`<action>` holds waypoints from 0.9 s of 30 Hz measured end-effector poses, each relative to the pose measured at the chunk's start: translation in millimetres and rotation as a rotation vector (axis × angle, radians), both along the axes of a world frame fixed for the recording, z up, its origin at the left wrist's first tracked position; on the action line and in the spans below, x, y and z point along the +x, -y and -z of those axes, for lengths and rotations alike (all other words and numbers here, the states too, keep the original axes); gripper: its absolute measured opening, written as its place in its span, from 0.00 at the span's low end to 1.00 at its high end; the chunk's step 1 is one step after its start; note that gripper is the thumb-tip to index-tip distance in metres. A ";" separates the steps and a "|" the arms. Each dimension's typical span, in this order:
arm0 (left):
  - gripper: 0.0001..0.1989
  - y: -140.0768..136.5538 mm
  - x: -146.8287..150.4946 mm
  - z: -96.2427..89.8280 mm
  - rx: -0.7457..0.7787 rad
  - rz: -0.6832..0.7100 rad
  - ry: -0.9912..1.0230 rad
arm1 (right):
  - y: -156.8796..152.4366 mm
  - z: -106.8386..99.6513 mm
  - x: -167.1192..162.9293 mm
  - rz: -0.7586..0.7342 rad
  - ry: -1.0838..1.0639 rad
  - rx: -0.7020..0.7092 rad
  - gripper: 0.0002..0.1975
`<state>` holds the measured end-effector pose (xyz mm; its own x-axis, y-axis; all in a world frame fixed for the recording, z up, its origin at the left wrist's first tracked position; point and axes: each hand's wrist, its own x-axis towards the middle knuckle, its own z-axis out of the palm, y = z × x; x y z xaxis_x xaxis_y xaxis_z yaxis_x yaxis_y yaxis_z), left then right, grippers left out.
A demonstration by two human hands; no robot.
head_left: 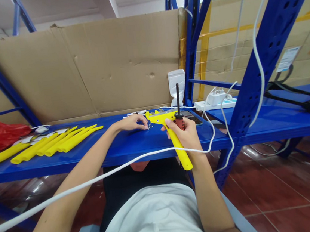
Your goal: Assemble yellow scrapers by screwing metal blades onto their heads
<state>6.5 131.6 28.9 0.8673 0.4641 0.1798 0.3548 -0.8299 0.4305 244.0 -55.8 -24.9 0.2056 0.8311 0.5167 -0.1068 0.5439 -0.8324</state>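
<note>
My right hand point(186, 131) is wrapped around a yellow-handled tool point(179, 147), its thumb resting on the yellow part. The handle slants down toward me, while the yellow head points left over the blue shelf. A screwdriver-like tool with a black shaft and reddish handle point(180, 122) stands upright at the same hand; whether the fingers grip it too, I cannot tell. Just left of the yellow head, my left hand point(133, 122) has its fingers curled with the tips together, and what they hold is too small to see. Small white bits point(150, 126) lie by those fingertips.
Several yellow handled pieces point(70, 139) lie at the left beside a red plastic bag point(0, 133). A white cable point(100, 177) crosses in front of both forearms. A power strip point(218, 102) sits right, past a blue upright. Cardboard point(126, 63) walls the back.
</note>
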 end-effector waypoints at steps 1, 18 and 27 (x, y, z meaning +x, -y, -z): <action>0.15 0.7 0.3 -0.2 -0.006 -0.002 0.007 | 0.0 0.1 0.1 -0.001 0.001 -0.001 0.22; 0.16 8.8 5.8 0.6 -0.031 -0.075 0.063 | 1.3 0.1 -0.3 0.009 0.018 -0.001 0.21; 0.17 5.9 5.8 2.7 -0.061 -0.059 0.104 | -0.8 2.9 0.8 0.029 0.041 -0.011 0.23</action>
